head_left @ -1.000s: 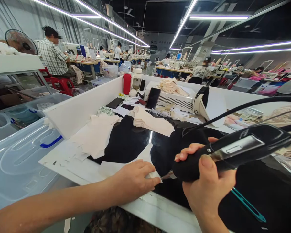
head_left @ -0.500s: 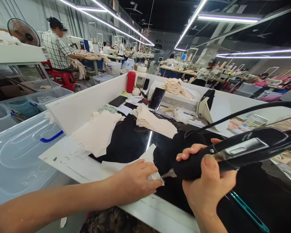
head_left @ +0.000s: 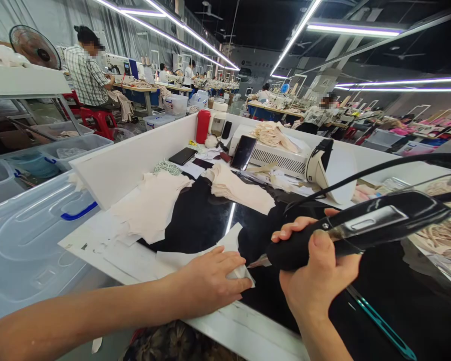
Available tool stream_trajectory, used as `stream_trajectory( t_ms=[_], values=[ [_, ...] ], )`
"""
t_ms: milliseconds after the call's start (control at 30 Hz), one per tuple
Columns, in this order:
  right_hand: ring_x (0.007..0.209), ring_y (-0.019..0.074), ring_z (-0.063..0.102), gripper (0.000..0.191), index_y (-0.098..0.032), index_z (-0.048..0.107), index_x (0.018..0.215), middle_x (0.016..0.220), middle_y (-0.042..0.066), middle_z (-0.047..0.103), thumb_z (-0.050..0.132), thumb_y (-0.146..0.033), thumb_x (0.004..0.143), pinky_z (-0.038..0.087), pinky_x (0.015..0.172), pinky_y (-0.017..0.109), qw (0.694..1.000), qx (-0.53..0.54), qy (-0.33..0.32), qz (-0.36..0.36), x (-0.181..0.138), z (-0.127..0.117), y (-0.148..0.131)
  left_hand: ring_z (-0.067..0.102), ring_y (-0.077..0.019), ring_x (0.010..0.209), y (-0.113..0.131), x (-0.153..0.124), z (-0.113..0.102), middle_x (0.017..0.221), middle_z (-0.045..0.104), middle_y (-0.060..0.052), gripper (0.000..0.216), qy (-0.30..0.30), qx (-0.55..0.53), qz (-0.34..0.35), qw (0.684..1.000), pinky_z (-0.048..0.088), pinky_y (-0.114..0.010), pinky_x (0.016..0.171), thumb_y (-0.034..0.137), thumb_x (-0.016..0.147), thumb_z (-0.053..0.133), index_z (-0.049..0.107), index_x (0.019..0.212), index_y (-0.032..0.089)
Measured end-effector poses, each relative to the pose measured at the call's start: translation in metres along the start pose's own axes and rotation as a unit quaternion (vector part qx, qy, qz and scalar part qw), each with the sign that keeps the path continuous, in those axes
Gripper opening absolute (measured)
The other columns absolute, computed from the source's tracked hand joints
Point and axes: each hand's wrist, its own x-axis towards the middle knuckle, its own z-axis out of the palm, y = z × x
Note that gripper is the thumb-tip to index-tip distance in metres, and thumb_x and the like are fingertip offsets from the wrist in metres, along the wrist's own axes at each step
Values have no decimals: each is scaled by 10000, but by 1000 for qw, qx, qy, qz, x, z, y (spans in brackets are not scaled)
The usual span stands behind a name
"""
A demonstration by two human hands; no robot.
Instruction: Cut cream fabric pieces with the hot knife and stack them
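My left hand (head_left: 214, 276) rests on a white fabric piece (head_left: 231, 240) near the table's front edge. Its fingers are together and bent over the fabric, holding it; the thumb is hidden. Wrapped around a black corded hand tool (head_left: 361, 225) with a silver panel is my right hand (head_left: 319, 271). The tool's narrow tip points left, close to the fabric's right corner; whether they touch I cannot tell. A stack of cream fabric pieces (head_left: 240, 190) lies beyond my hands, and another cream pile (head_left: 150, 205) lies to the left.
A teal slim tool (head_left: 383, 321) lies on the black tabletop (head_left: 195, 220) at right. Behind are a standing phone (head_left: 243, 152), a flat phone (head_left: 182, 156), a white machine (head_left: 274, 160) and a red bottle (head_left: 202, 127). Clear plastic bins (head_left: 33, 240) stand at left. Other people sit farther off.
The black hand tool and my right hand have shifted slightly left, with the tool's rear end tilting a little. My left hand and the fabric stay in almost the same place.
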Motion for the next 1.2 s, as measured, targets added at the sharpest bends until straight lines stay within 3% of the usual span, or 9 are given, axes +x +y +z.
stream_trajectory(
  t_ms=[300, 433, 567, 700, 967, 1200],
  values=[
    [535, 139, 625, 478, -243, 591, 1148, 725, -65, 687, 864, -351, 770, 582, 508, 294, 1000, -15, -6, 14, -5, 4, 0, 678, -282, 1303, 8, -3, 8, 1381, 683, -177, 238, 31, 19, -8, 999, 567, -507, 1117, 247, 1099, 548, 675, 1297, 210],
    [530, 145, 629, 475, -242, 594, 1141, 714, -63, 683, 866, -353, 767, 581, 496, 297, 1000, -23, -3, 15, -10, -1, -7, 631, -283, 1360, 19, -2, -4, 1388, 679, -166, 256, 33, 5, -6, 999, 533, -470, 1171, 247, 1098, 559, 649, 1321, 158],
    [520, 154, 631, 472, -240, 603, 1128, 702, -58, 684, 872, -360, 759, 581, 485, 307, 1000, -25, -5, 6, -14, -7, -13, 685, -227, 1195, 18, 4, -19, 1166, 734, -130, 202, 50, -12, 34, 998, 528, -346, 1152, 180, 1107, 528, 687, 1186, 85],
    [522, 160, 633, 481, -243, 610, 1137, 706, -56, 683, 877, -354, 753, 578, 484, 313, 1000, -25, 0, 11, -16, -7, -15, 700, -192, 1084, 9, 10, -19, 1042, 734, -84, 201, 20, -14, 74, 997, 561, -299, 1055, 180, 1123, 519, 705, 1101, 108],
    [536, 155, 638, 487, -241, 592, 1162, 725, -54, 667, 867, -362, 779, 566, 495, 305, 1000, -17, -9, 3, -18, -7, -13, 699, -199, 1088, -5, 12, -18, 1101, 734, -84, 199, -24, 5, 73, 997, 549, -335, 1084, 241, 1133, 528, 676, 1168, 114],
    [539, 151, 630, 495, -246, 594, 1156, 727, -57, 678, 877, -381, 774, 567, 508, 306, 1000, -15, -8, 5, -18, -8, -13, 697, -202, 1133, -11, 11, -20, 1214, 756, -97, 228, -7, 10, 90, 996, 544, -327, 1084, 275, 1133, 539, 688, 1211, 121]
  ],
)
